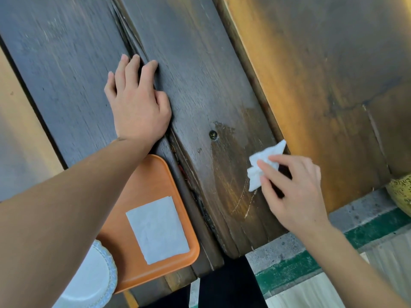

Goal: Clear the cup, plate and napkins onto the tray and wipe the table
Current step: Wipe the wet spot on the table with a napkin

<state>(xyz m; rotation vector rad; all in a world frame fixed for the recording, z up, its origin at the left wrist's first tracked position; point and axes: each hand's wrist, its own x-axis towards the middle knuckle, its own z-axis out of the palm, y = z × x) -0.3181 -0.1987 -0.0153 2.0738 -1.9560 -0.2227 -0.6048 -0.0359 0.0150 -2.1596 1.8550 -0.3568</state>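
Observation:
My right hand [293, 187] presses a crumpled white napkin [261, 164] onto the dark wooden table [200, 74], near its right edge. A damp smear and pale scratches show on the wood just left of the napkin. My left hand [138, 101] lies flat on the table with fingers spread, holding nothing. An orange tray [153, 174] sits at the table's near edge under my left forearm. On it lie a flat white napkin [158, 230] and a white plate [97, 283] with a scalloped rim, partly hidden by my arm. No cup is in view.
A gap [133, 52] runs between the table's two planks, under my left hand. A screw head [213, 134] sits in the right plank. Right of the table is an orange-brown wooden surface [322, 74]. Below lie grey and green floor strips [289, 270] and a yellow speckled object [400, 192].

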